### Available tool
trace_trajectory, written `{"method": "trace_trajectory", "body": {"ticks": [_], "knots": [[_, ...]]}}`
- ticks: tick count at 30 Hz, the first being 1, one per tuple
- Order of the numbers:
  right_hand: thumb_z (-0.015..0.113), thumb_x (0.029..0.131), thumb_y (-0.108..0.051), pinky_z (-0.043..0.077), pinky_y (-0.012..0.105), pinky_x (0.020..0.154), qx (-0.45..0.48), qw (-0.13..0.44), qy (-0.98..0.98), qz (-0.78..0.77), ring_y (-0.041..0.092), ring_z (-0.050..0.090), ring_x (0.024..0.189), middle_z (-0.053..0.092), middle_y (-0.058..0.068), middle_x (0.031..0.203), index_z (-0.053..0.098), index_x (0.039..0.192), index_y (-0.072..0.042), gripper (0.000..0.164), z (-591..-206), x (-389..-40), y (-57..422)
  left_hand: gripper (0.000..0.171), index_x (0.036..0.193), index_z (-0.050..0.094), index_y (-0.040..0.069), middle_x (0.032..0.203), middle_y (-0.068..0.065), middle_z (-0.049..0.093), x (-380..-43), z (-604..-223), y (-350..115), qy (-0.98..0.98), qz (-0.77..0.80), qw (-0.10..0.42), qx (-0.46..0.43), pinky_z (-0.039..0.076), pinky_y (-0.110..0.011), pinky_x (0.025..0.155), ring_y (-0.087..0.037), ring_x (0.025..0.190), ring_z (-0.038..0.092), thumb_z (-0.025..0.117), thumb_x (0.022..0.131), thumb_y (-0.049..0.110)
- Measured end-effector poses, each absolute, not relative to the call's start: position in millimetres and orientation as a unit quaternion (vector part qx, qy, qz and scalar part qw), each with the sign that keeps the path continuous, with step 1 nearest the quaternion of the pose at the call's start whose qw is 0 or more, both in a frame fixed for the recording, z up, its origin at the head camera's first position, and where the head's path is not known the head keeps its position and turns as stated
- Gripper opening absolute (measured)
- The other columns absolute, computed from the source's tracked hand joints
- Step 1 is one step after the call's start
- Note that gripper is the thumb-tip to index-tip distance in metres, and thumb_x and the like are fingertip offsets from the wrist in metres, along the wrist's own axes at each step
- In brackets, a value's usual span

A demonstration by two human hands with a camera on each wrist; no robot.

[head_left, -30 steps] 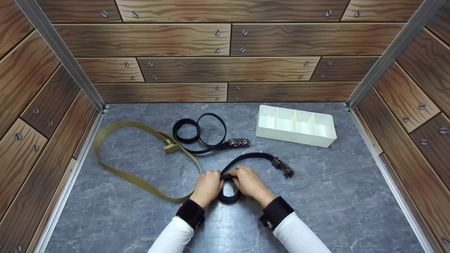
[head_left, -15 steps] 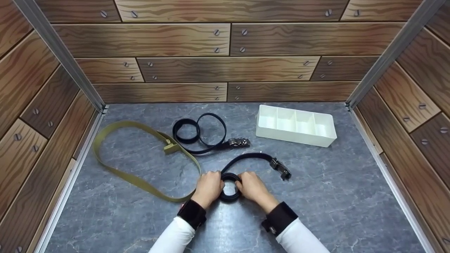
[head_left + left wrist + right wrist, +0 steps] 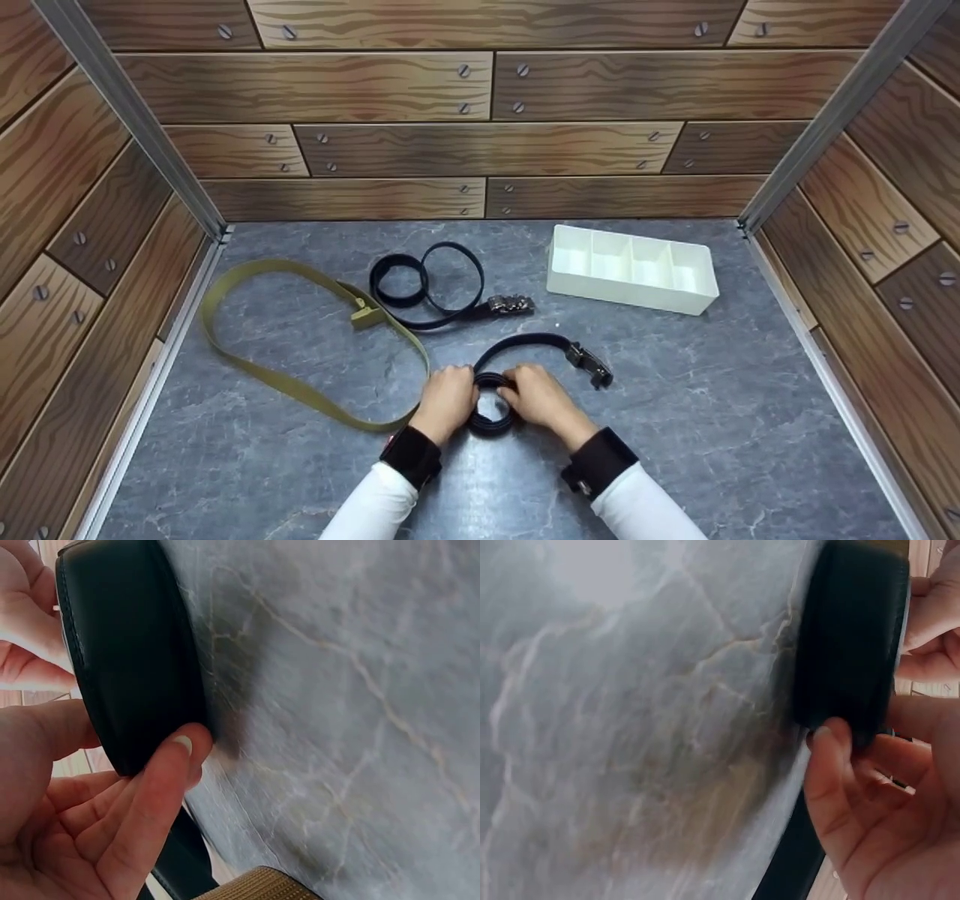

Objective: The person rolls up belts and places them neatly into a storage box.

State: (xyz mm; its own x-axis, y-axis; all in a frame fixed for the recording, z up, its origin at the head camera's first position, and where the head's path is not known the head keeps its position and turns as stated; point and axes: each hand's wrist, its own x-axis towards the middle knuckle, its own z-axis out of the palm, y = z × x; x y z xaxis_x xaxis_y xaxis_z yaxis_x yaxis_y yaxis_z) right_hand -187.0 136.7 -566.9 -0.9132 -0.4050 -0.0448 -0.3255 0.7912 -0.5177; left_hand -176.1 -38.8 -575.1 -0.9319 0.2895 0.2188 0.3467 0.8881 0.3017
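Observation:
A black belt (image 3: pixel 491 428) is rolled into a small coil between the two hands in the head view. Its unrolled end arcs away to the right, ending in a dark metal buckle (image 3: pixel 589 364). On the coil's left side, the left hand (image 3: pixel 448 400) pinches the wound strap with thumb and fingers. Opposite it, the right hand (image 3: pixel 541 397) grips the coil's right side, its thumb at the inner opening. Both wrist views show the smooth outer face of the coil (image 3: pixel 127 645) standing on edge, with fingertips (image 3: pixel 832 736) low on it near the tabletop.
An olive webbing belt (image 3: pixel 274 379) lies in a wide loop at left, passing close to the left hand. Behind the hands rests another black belt (image 3: pixel 399 300), loosely coiled. A white four-section tray (image 3: pixel 622 294) stands back right. Wood-patterned walls (image 3: pixel 480 150) enclose the grey marbled table (image 3: pixel 712 435).
The buckle end has drawn a little leftward and nearer. The right hand has shifted slightly right and down along the coil, which looks rounder; the left hand stays nearly in place.

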Motion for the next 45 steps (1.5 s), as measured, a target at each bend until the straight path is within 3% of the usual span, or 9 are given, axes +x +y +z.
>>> {"method": "trace_trajectory", "body": {"ticks": [6,11,18,26,30,34,38,45], "knots": [[0.067,0.089,-0.011,0.052,0.039,0.065,-0.16,0.116,0.946,-0.255,0.021,0.061,0.067,0.065,0.007,0.075,0.065,0.078,-0.01,0.012,-563.8,-182.6,136.3,0.012,0.081,0.063,0.0,0.071,-0.019,0.064,-174.0,-573.9,-41.0,-0.96,-0.2,0.097,-0.172,0.052,-0.047,0.057,-0.038,0.063,0.065,0.071,0.077,0.009],[0.064,0.09,-0.007,0.054,0.046,0.076,-0.175,0.111,0.953,-0.223,0.032,0.065,0.081,0.066,0.014,0.088,0.067,0.089,-0.004,0.005,-563.9,-185.1,133.2,0.017,0.079,0.064,0.001,0.073,-0.018,0.065,-175.1,-572.3,-40.8,-0.964,-0.197,0.07,-0.165,0.052,-0.047,0.059,-0.037,0.065,0.065,0.074,0.081,0.014],[0.065,0.09,-0.008,0.052,0.048,0.083,-0.192,0.078,0.949,-0.239,0.034,0.064,0.09,0.065,0.014,0.094,0.07,0.1,0.0,0.014,-566.4,-185.4,135.3,0.015,0.076,0.065,0.001,0.071,-0.016,0.065,-178.3,-573.5,-37.7,-0.971,-0.147,0.081,-0.17,0.052,-0.045,0.057,-0.035,0.064,0.066,0.072,0.081,0.013],[0.068,0.088,-0.011,0.054,0.044,0.069,-0.118,0.11,0.953,-0.255,0.028,0.064,0.072,0.064,0.011,0.077,0.065,0.084,-0.002,0.01,-559.8,-177.6,134.8,0.011,0.08,0.064,0.002,0.071,-0.017,0.065,-177.1,-572.6,-35.6,-0.969,-0.156,0.093,-0.169,0.052,-0.047,0.055,-0.036,0.063,0.066,0.071,0.078,0.009],[0.066,0.087,-0.006,0.054,0.045,0.075,-0.148,0.097,0.957,-0.231,0.032,0.066,0.08,0.066,0.014,0.083,0.063,0.082,-0.003,0.007,-560.0,-179.5,132.9,0.01,0.079,0.065,0.002,0.071,-0.016,0.064,-178.5,-570.2,-34.7,-0.971,-0.153,0.08,-0.165,0.052,-0.046,0.055,-0.035,0.063,0.065,0.07,0.078,0.01],[0.064,0.088,-0.004,0.052,0.047,0.082,-0.188,0.075,0.953,-0.226,0.034,0.065,0.088,0.066,0.015,0.088,0.067,0.088,-0.003,0.003,-562.7,-183.3,133.9,0.013,0.075,0.066,0.003,0.071,-0.014,0.064,-180.1,-568.0,-34.7,-0.973,-0.146,0.077,-0.164,0.052,-0.045,0.054,-0.034,0.062,0.065,0.072,0.081,0.013],[0.064,0.09,-0.006,0.051,0.047,0.086,-0.187,0.066,0.948,-0.248,0.033,0.064,0.093,0.067,0.015,0.095,0.069,0.1,-0.001,0.012,-564.1,-183.7,137.1,0.012,0.071,0.066,0.003,0.068,-0.015,0.065,-181.2,-568.8,-34.1,-0.97,-0.145,0.087,-0.173,0.051,-0.045,0.053,-0.034,0.062,0.065,0.069,0.081,0.01],[0.068,0.089,-0.012,0.051,0.032,0.054,-0.092,0.131,0.942,-0.295,0.015,0.06,0.054,0.059,0.003,0.067,0.064,0.087,-0.003,0.011,-561.5,-177.0,138.1,0.008,0.074,0.064,0.001,0.069,-0.017,0.063,-181.0,-572.9,-35.5,-0.967,-0.168,0.087,-0.171,0.051,-0.046,0.054,-0.036,0.062,0.065,0.068,0.079,0.007]]}}
